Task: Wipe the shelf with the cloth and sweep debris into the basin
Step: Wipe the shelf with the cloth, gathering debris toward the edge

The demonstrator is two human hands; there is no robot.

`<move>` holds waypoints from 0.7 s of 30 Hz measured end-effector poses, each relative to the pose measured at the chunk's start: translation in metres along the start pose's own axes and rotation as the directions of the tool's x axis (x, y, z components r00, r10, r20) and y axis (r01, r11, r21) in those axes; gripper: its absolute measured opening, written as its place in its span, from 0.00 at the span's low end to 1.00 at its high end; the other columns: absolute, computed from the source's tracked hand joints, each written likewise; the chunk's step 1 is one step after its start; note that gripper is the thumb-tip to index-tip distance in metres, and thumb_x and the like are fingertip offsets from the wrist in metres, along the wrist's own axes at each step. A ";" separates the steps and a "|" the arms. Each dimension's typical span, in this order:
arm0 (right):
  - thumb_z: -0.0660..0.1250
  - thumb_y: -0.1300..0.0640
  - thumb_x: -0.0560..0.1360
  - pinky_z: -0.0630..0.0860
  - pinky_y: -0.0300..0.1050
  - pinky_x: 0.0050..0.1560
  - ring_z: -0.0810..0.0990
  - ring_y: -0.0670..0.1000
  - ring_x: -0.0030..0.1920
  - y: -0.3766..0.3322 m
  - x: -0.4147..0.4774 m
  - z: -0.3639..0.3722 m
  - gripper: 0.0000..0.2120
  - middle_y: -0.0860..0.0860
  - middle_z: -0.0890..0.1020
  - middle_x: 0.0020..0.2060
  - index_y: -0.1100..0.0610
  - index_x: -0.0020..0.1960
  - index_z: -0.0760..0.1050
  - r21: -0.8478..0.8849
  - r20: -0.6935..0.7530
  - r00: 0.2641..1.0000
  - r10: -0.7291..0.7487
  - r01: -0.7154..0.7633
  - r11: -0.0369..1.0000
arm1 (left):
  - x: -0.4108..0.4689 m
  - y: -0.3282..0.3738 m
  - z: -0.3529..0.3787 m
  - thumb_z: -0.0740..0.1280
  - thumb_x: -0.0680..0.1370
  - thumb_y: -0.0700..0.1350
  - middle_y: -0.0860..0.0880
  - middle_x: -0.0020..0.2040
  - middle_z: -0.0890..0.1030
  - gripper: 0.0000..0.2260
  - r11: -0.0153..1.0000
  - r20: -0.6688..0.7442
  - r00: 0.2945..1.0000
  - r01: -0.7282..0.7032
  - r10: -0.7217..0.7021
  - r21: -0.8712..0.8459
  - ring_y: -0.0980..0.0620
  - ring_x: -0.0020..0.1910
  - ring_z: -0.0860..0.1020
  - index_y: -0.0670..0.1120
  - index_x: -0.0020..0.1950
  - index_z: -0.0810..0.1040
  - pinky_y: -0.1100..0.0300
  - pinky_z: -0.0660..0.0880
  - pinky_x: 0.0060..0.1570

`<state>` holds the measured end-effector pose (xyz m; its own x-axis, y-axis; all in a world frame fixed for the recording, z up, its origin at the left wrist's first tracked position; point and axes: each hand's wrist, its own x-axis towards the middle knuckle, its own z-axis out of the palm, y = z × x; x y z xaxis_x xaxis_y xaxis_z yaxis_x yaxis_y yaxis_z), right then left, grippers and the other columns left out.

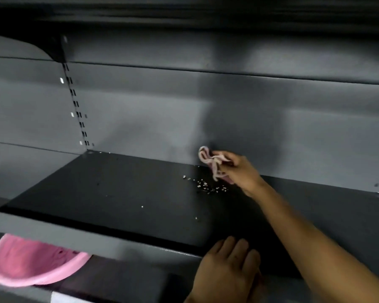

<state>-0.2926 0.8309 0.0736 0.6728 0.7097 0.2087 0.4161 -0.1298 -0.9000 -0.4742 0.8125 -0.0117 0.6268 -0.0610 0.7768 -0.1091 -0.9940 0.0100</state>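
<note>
Cloth (pixel 210 160) is gripped bunched in the right hand (pixel 241 171), at the back of the shelf (pixel 96 193), close to the rear panel (pixel 140 117). Fingers are curled round it, with loose ends hanging down. Whether the cloth touches the shelf surface cannot be told.

Main debris cluster (pixel 206 186) is seen as pale crumbs just in front of and slightly left of the cloth hand, strung roughly left to right. A few stray crumbs are scattered further forward, toward the front edge.

Pink basin (pixel 31 265) is seen low left, below shelf level and well apart from the debris. Its far part is hidden behind the grey front rail (pixel 53 231). It is held by neither hand.

Key relation: the basin lies forward and far left of the crumbs, so the sweep is judged to need a diagonal pull from back right toward front left, then over the lip. As placed, the basin does not sit under the crumbs' nearest edge; spill onto the lower level is a risk.

Left hand (pixel 228 267) is laid flat on the shelf's front lip, fingers fairly straight, nothing gripped. It is the nearer hand to the basin. Wiping is judged partway, with the crumbs gathered but not yet swept off.
</note>
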 end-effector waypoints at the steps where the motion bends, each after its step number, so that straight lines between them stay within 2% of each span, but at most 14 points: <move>1: 0.65 0.67 0.75 0.79 0.33 0.39 0.78 0.35 0.32 0.003 -0.006 -0.016 0.15 0.52 0.81 0.42 0.56 0.60 0.77 -0.024 -0.038 0.999 -0.004 0.003 1.000 | 0.001 0.001 0.000 0.67 0.66 0.48 0.49 0.34 0.74 0.08 1.000 -0.008 1.000 -0.001 0.000 -0.010 0.49 0.31 0.71 0.48 0.39 0.69 0.60 0.70 0.31; 2: 0.65 0.66 0.74 0.80 0.36 0.43 0.78 0.35 0.33 0.008 -0.013 -0.032 0.16 0.52 0.82 0.42 0.55 0.60 0.77 -0.119 -0.055 0.998 0.002 -0.009 0.993 | 0.001 0.002 0.001 0.66 0.66 0.49 0.49 0.34 0.74 0.08 1.000 -0.014 1.000 -0.005 0.005 -0.016 0.49 0.31 0.71 0.48 0.40 0.69 0.60 0.69 0.31; 4: 0.65 0.62 0.75 0.76 0.33 0.45 0.79 0.37 0.40 0.022 -0.029 -0.056 0.15 0.53 0.82 0.47 0.55 0.61 0.76 -0.376 -0.053 0.995 0.087 -0.101 0.921 | 0.001 0.003 0.001 0.65 0.66 0.50 0.48 0.34 0.74 0.09 1.000 -0.016 1.000 -0.014 0.013 -0.016 0.49 0.32 0.70 0.48 0.40 0.69 0.59 0.67 0.31; 6: 0.64 0.54 0.76 0.70 0.36 0.52 0.78 0.48 0.58 0.038 -0.044 -0.065 0.18 0.56 0.77 0.62 0.55 0.66 0.72 -0.585 -0.067 0.974 0.216 -0.214 0.782 | 0.002 0.003 0.001 0.65 0.66 0.51 0.49 0.34 0.73 0.10 1.000 -0.016 1.000 -0.014 0.014 -0.015 0.49 0.33 0.69 0.48 0.41 0.68 0.59 0.66 0.31; 7: 0.63 0.53 0.77 0.67 0.39 0.59 0.72 0.52 0.65 0.041 -0.049 -0.062 0.20 0.55 0.72 0.67 0.53 0.68 0.69 -0.631 -0.068 0.966 0.249 -0.235 0.739 | 0.002 0.004 0.001 0.65 0.66 0.51 0.49 0.34 0.73 0.10 1.000 -0.018 1.000 -0.013 0.013 -0.014 0.49 0.33 0.69 0.48 0.41 0.68 0.58 0.66 0.31; 8: 0.62 0.52 0.77 0.64 0.40 0.64 0.69 0.54 0.68 0.041 -0.051 -0.055 0.21 0.54 0.69 0.70 0.52 0.69 0.68 -0.641 -0.061 0.968 0.243 -0.224 0.734 | 0.002 0.004 0.000 0.65 0.66 0.51 0.49 0.34 0.73 0.10 1.000 -0.020 1.000 -0.013 0.013 -0.013 0.49 0.33 0.68 0.48 0.41 0.68 0.58 0.66 0.31; 12: 0.63 0.57 0.75 0.67 0.40 0.62 0.75 0.54 0.64 0.024 -0.039 -0.007 0.19 0.54 0.76 0.65 0.51 0.66 0.71 -0.612 0.055 0.995 0.078 -0.028 0.790 | 0.001 0.005 -0.002 0.64 0.68 0.52 0.48 0.35 0.73 0.10 1.000 -0.005 1.000 -0.012 0.012 -0.006 0.49 0.34 0.68 0.47 0.42 0.69 0.58 0.65 0.32; 15: 0.64 0.58 0.74 0.70 0.41 0.60 0.77 0.55 0.61 0.013 -0.030 0.036 0.19 0.55 0.78 0.62 0.51 0.65 0.73 -0.530 0.152 0.988 0.010 0.073 0.845 | 0.001 0.004 -0.004 0.60 0.74 0.52 0.49 0.36 0.74 0.09 1.000 0.012 1.000 0.001 -0.001 -0.015 0.49 0.34 0.69 0.47 0.42 0.70 0.58 0.66 0.32; 17: 0.64 0.60 0.74 0.71 0.40 0.60 0.78 0.52 0.60 0.004 -0.027 0.056 0.20 0.53 0.79 0.61 0.52 0.66 0.72 -0.423 0.229 0.973 0.019 0.082 0.902 | 0.000 0.004 -0.006 0.59 0.75 0.53 0.49 0.36 0.75 0.09 0.999 0.023 1.000 0.008 -0.007 -0.042 0.50 0.34 0.69 0.47 0.42 0.71 0.59 0.66 0.32; 19: 0.64 0.61 0.75 0.73 0.45 0.63 0.78 0.50 0.59 -0.005 -0.030 0.064 0.20 0.52 0.79 0.60 0.52 0.66 0.72 -0.219 0.277 0.961 0.022 0.041 0.975 | -0.001 0.003 -0.009 0.61 0.73 0.53 0.48 0.37 0.75 0.09 0.997 0.049 0.999 0.003 0.000 -0.072 0.50 0.35 0.70 0.47 0.43 0.71 0.59 0.67 0.33; 21: 0.65 0.64 0.74 0.74 0.48 0.64 0.78 0.48 0.59 -0.008 -0.034 0.056 0.21 0.51 0.80 0.60 0.52 0.65 0.72 -0.099 0.220 0.975 -0.025 0.048 0.994 | 0.000 0.001 -0.014 0.62 0.71 0.52 0.48 0.37 0.73 0.09 0.996 0.087 0.996 -0.009 0.017 -0.088 0.49 0.35 0.70 0.47 0.42 0.69 0.60 0.67 0.33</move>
<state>-0.3532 0.8461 0.0523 0.5109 0.8479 0.1416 0.5061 -0.1635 -0.8469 -0.4848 0.8129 -0.0026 0.6899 -0.0855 0.7188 -0.1820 -0.9816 0.0580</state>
